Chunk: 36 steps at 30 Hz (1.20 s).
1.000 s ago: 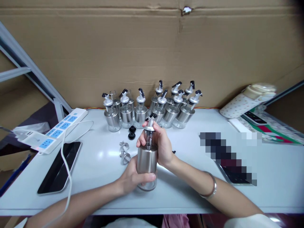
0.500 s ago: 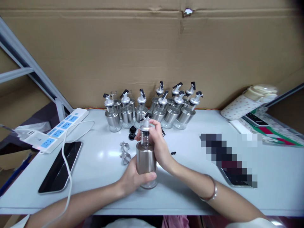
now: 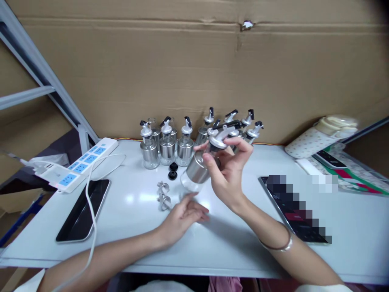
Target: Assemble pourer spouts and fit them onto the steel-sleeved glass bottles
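Observation:
An oil dispenser bottle (image 3: 197, 168), glass with a steel sleeve and a silver pour spout with a black lever, leans to the right in the grip of my right hand (image 3: 227, 172). Its neck sits between thumb and fingers, and the base appears lifted off the table. Below it, my left hand (image 3: 184, 217) holds nothing, with fingers apart and loosely bent. Beside that hand lie two silver pour spouts (image 3: 164, 202). Two black stoppers (image 3: 173, 174) rest just behind them. Similar capped bottles (image 3: 150, 152) stand in rows at the back, partly hidden by my right hand.
A white power strip (image 3: 82, 164) with a trailing cable and a black phone-like tray (image 3: 83, 211) lie at left. On the right are a dark flat device (image 3: 282, 207), partly pixelated, and a dotted tumbler (image 3: 310, 138) lying tilted. A cardboard wall (image 3: 170, 73) closes off the back.
My right hand has raised the bottle, tilting it and carrying it rightward and back. My left hand has let go of the bottle's body and stays low near the table.

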{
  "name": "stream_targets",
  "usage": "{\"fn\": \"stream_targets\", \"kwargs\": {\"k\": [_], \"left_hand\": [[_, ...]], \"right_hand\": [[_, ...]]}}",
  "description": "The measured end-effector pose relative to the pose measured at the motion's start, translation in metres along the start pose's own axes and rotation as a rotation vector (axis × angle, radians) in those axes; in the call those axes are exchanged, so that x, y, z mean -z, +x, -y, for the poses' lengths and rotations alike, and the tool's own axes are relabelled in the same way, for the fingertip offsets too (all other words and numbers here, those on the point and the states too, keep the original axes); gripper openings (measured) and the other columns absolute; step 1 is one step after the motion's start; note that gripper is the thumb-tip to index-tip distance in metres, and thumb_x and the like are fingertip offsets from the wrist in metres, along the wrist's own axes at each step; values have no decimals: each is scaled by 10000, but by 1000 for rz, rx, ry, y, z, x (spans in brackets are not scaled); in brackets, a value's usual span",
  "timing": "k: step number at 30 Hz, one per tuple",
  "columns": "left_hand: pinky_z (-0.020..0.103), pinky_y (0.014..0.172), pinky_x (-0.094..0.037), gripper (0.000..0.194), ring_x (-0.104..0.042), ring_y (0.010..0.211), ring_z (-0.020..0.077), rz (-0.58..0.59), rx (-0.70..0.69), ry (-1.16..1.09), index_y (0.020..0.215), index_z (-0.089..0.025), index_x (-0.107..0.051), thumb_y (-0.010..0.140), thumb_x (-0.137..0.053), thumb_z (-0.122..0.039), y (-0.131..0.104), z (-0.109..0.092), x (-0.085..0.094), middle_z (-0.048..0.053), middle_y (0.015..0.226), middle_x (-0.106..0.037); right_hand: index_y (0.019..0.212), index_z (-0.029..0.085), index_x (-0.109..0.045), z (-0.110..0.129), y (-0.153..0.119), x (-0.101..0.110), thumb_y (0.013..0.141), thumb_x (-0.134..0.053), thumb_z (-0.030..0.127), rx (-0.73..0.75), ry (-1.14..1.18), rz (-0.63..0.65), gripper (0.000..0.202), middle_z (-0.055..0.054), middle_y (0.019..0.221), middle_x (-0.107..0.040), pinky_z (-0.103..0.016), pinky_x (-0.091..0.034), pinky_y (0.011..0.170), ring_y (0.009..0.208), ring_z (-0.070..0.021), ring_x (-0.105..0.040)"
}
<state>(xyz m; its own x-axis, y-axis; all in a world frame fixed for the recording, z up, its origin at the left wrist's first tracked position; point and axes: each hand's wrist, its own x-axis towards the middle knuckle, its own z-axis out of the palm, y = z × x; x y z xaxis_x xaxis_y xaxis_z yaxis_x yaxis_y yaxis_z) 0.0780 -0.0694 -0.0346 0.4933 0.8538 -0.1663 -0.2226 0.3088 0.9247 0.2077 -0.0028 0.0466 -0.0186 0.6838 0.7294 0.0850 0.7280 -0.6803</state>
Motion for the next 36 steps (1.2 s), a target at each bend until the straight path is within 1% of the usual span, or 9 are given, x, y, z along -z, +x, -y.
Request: {"fn": "stream_targets", "kwargs": {"k": [3, 8, 20, 25, 28, 30, 32, 34, 36], "left_hand": [[344, 743, -481, 502, -656, 749, 189, 95, 39, 96, 1082, -120, -572, 801, -650, -529, 0, 1, 0, 79, 836, -655], [304, 675, -474, 489, -639, 682, 157, 114, 44, 102, 977, -132, -548, 783, -642, -571, 2, -1, 0, 53, 794, -631], [295, 655, -469, 490, -627, 654, 138, 142, 28, 86, 958, -140, -532, 770, -645, -578, 4, 0, 1, 37, 774, -617], [299, 657, -465, 501, -625, 656, 142, 150, 25, 80, 960, -138, -531, 764, -643, -585, 6, 1, 1, 38, 769, -613], [294, 655, -462, 483, -621, 653, 137, 142, 40, 82, 951, -138, -533, 757, -653, -564, 5, 1, 1, 36, 772, -613], [292, 660, -460, 456, -617, 654, 133, 136, 52, 94, 927, -137, -540, 751, -665, -538, 4, 0, 1, 35, 771, -616], [291, 674, -459, 411, -615, 662, 131, 139, 64, 111, 899, -137, -550, 756, -670, -502, 3, -1, 1, 35, 769, -621], [290, 685, -458, 366, -613, 670, 130, 140, 73, 120, 879, -137, -561, 764, -667, -468, 3, -1, 1, 34, 766, -626], [290, 685, -459, 338, -606, 664, 130, 135, 78, 124, 863, -136, -571, 765, -661, -447, 3, -1, 1, 33, 757, -626]], "right_hand": [[1041, 310, -247, -21, 1, -6, 925, -502, 214, 157, -56, -34, 296, -22, 1021, -503, -410, -523, 830, 935, -177, -655], [1057, 295, -267, -60, 5, -17, 922, -472, 165, 253, -173, -14, 278, -36, 1003, -508, -399, -484, 854, 976, -187, -629], [1126, 236, -279, -123, 30, -34, 914, -435, 291, 59, -378, 8, 269, -105, 1086, -513, -420, -473, 898, 980, -208, -575], [1231, 238, -334, -122, 29, -37, 944, -371, 292, 91, -406, 53, 295, -147, 1320, -432, -470, -397, 1037, 1272, -239, -443], [1335, 265, -311, -106, 19, -36, 963, -341, 276, 121, -492, 30, 374, -138, 1480, -278, -520, -318, 1110, 1414, -250, -279], [1331, 269, -351, -91, 10, -33, 947, -395, 262, 151, -530, -17, 386, -137, 1472, -282, -539, -332, 1094, 1409, -275, -280], [1225, 246, -474, -74, 1, -29, 927, -450, 226, 202, -501, 96, 300, -139, 1320, -448, -493, -422, 1016, 1269, -273, -449], [1105, 221, -565, -57, -6, -25, 925, -481, 204, 201, -416, 474, 199, -108, 1112, -577, -401, -496, 913, 1043, -223, -585], [1087, 201, -597, -42, -11, -23, 913, -551, 258, 106, -357, 818, 189, -93, 1070, -606, -342, -522, 844, 921, -191, -619]]}}
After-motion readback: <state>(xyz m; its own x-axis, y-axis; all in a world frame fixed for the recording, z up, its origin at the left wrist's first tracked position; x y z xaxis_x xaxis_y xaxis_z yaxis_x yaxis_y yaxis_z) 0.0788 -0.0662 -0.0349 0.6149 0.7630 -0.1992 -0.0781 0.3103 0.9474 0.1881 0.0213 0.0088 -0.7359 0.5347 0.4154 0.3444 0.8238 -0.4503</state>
